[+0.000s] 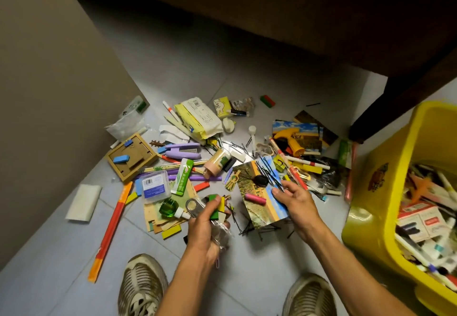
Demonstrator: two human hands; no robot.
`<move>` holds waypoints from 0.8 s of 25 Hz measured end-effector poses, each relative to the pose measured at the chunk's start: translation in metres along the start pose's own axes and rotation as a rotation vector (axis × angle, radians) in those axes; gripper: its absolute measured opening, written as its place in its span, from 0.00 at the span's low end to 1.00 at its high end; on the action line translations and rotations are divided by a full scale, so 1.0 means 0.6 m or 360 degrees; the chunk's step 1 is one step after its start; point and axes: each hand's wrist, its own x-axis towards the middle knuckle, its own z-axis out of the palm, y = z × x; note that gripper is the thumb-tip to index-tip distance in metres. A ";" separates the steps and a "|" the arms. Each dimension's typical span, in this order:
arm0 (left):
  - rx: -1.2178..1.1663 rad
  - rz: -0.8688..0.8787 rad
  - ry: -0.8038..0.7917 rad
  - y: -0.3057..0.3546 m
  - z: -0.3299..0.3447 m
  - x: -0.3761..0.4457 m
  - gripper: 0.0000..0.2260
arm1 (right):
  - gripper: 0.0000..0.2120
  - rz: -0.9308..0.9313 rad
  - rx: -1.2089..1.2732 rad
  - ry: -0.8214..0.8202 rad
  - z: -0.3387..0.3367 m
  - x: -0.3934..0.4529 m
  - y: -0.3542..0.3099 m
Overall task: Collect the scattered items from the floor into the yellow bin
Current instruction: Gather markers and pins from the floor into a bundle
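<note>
Two hands gathering scattered items from a tiled floor beside a yellow bin.

The left hand grips a bundle: a metal bottle opener, a green block and clear wrapping. The right hand pinches the right edge of a photo card carrying a pink cylinder and hairpins. The filled bin stands at the floor's right edge.

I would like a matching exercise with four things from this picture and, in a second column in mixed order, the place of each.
Things:
1. pink tube
2. blue eraser
3. white sponge
4. green block

Places:
A. in the left hand
B. on the photo card held by the right hand
C. on the wooden frame
D. alone on the floor, left of the pile

Pairs: 1-B, 2-C, 3-D, 4-A
</note>
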 end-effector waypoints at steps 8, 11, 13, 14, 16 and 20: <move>0.0063 0.0031 -0.0205 0.004 0.082 -0.124 0.16 | 0.07 -0.0114 0.0358 0.0106 -0.079 -0.141 -0.115; 0.0204 -0.0039 -0.0450 -0.017 0.163 -0.176 0.13 | 0.08 -0.0151 0.0517 0.0252 -0.156 -0.207 -0.143; 0.0378 -0.0109 -0.0643 -0.064 0.242 -0.218 0.20 | 0.09 -0.0219 0.0585 0.0428 -0.233 -0.255 -0.152; 0.0443 -0.0124 -0.0698 -0.085 0.277 -0.229 0.21 | 0.09 -0.0243 0.0566 0.0531 -0.260 -0.271 -0.154; 0.0559 -0.0204 -0.0799 -0.145 0.354 -0.264 0.20 | 0.10 -0.0333 0.0463 0.0788 -0.324 -0.306 -0.153; 0.0762 -0.0409 -0.0945 -0.222 0.446 -0.320 0.20 | 0.08 -0.0355 0.0396 0.1079 -0.403 -0.345 -0.160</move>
